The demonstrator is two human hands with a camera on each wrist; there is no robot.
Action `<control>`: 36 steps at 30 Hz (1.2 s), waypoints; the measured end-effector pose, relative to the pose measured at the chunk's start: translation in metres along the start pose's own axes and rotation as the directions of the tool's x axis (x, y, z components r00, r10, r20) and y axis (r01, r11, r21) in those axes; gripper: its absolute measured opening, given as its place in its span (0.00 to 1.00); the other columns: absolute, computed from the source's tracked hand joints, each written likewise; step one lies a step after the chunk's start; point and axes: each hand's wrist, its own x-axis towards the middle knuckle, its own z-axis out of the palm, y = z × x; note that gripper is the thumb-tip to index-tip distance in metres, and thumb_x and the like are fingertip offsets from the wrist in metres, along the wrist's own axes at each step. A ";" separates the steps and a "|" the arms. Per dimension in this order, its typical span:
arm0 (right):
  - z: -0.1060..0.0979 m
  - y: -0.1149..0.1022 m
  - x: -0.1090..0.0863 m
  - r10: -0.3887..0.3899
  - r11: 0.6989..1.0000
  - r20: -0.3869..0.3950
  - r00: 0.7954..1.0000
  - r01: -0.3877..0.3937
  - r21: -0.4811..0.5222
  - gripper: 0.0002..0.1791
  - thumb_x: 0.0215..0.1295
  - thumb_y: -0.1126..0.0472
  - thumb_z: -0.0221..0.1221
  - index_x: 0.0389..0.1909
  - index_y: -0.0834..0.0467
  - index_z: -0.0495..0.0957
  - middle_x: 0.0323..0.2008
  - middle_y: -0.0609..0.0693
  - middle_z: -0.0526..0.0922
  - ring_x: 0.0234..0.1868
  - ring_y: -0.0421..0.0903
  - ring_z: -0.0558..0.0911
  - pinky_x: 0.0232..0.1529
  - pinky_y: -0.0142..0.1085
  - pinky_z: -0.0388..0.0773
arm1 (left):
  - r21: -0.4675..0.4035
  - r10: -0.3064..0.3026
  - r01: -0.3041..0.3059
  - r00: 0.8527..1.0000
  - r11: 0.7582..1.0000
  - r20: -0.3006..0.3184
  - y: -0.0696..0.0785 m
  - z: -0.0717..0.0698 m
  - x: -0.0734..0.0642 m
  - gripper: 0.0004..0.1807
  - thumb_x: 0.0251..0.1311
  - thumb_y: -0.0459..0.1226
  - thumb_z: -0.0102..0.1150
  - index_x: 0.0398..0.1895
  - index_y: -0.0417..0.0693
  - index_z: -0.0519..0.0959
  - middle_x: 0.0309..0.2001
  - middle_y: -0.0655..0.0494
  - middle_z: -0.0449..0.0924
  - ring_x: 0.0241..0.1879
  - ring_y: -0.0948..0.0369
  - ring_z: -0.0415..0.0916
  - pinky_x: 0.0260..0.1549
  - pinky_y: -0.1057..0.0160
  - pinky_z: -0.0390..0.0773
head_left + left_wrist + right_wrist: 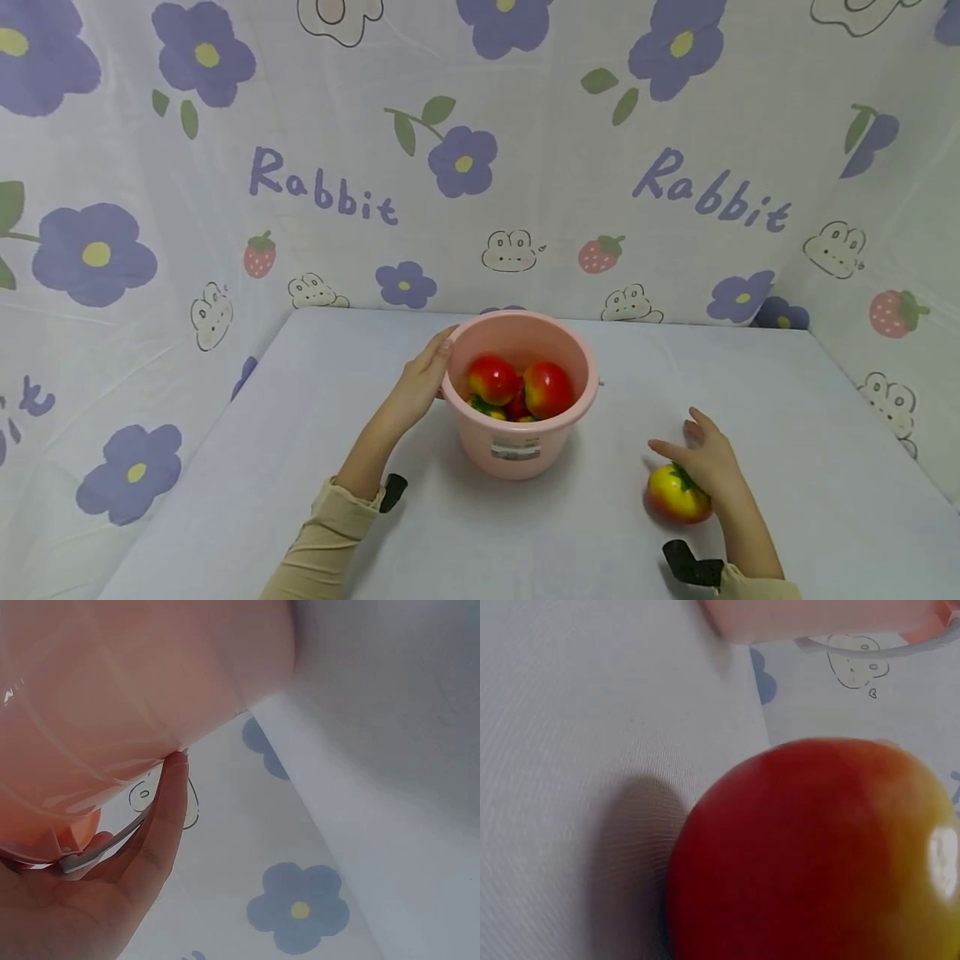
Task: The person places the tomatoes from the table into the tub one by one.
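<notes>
A pink plastic bucket [517, 450] stands upright on the table, holding several shiny red-and-yellow fruits [550, 389], some with green leafy tops. My left hand [416, 387] grips its left side at the rim. In the left wrist view the fingers [174, 780] lie along the bucket wall, beside the grey handle [105, 847]. To the right of the bucket sits one more red-and-yellow fruit [677, 495] with a green leafy top, like a tomato. Over its right side hovers my right hand [708, 462], thumb and fingers spread. That fruit fills much of the right wrist view, where no fingers show.
A pale cloth covers the table [600, 542]. Behind it and at both sides hangs a white curtain [525, 108] printed with purple flowers, rabbits and strawberries. A black strap end [690, 565] sticks out at the right wrist, another black piece [393, 492] at the left.
</notes>
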 end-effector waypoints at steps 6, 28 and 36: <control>0.002 0.003 0.000 -0.058 0.998 0.002 0.998 0.058 0.005 0.50 0.64 0.62 0.59 0.76 0.65 0.36 0.73 0.72 0.49 0.75 0.70 0.46 0.73 0.64 0.43 | -0.003 0.006 -0.006 1.000 1.000 -0.006 -0.001 0.001 0.000 0.28 0.75 0.56 0.31 0.75 0.64 0.58 0.66 0.48 0.72 0.49 0.50 0.80 0.43 0.56 0.84; -0.008 -0.008 0.001 -0.131 0.991 0.000 0.991 0.131 0.038 0.47 0.65 0.66 0.53 0.77 0.63 0.34 0.74 0.70 0.47 0.74 0.70 0.50 0.71 0.62 0.52 | 0.012 0.007 -0.007 1.000 1.000 -0.009 0.001 0.000 0.000 0.28 0.75 0.55 0.31 0.75 0.63 0.58 0.66 0.48 0.72 0.47 0.52 0.80 0.42 0.57 0.84; -0.018 -0.018 0.003 -0.181 0.983 -0.036 0.983 0.182 0.023 0.48 0.64 0.67 0.54 0.77 0.64 0.34 0.74 0.71 0.47 0.73 0.72 0.51 0.70 0.64 0.53 | 0.004 0.003 -0.003 1.000 1.000 -0.006 0.000 0.000 0.000 0.27 0.75 0.56 0.31 0.74 0.65 0.58 0.66 0.50 0.72 0.48 0.51 0.80 0.43 0.56 0.84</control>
